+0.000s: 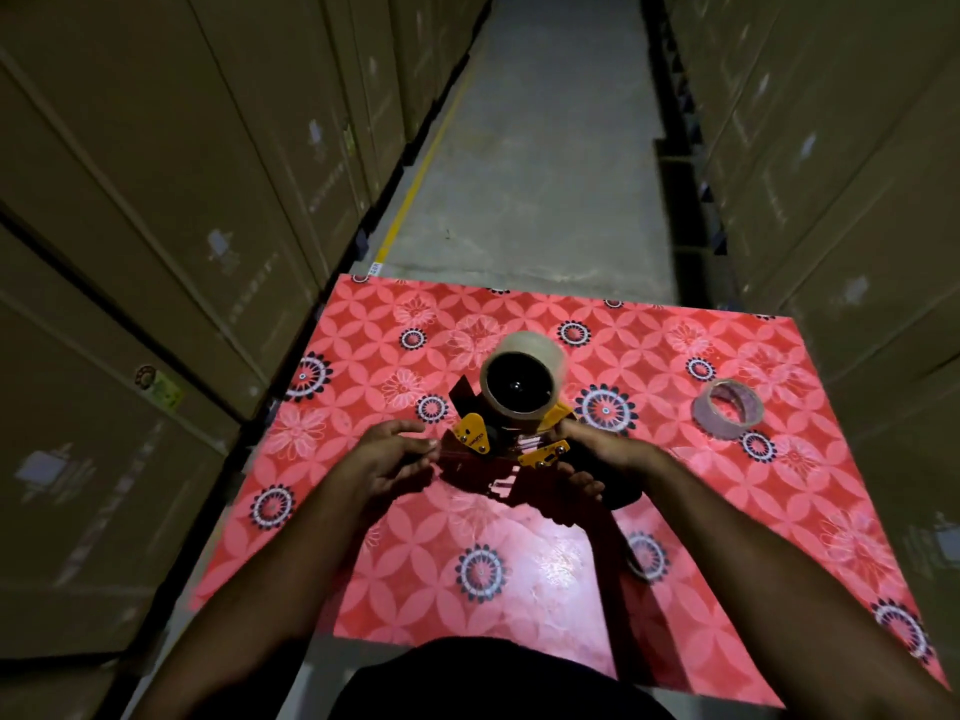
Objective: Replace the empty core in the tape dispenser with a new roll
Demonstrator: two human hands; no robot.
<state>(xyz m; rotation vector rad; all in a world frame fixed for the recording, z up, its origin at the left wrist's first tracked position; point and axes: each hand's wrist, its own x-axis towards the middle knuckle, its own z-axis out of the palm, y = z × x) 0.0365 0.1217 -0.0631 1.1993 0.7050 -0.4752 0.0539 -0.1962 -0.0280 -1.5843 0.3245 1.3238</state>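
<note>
Dim warehouse aisle, tall cardboard boxes [156,210] both sides. Red flower-patterned table [519,574] below. Tape dispenser [511,444] held just above table centre, new roll [522,374] already seated on its hub. Right hand [597,459] wrapped tight around handle. Left hand [392,462], fingers pinched together, probably on loose tape end by front roller; motion blur hides detail. Empty core [727,407] lies well apart at right. Risk: tape end slipping, sticking back onto roll or folding on itself.
</note>
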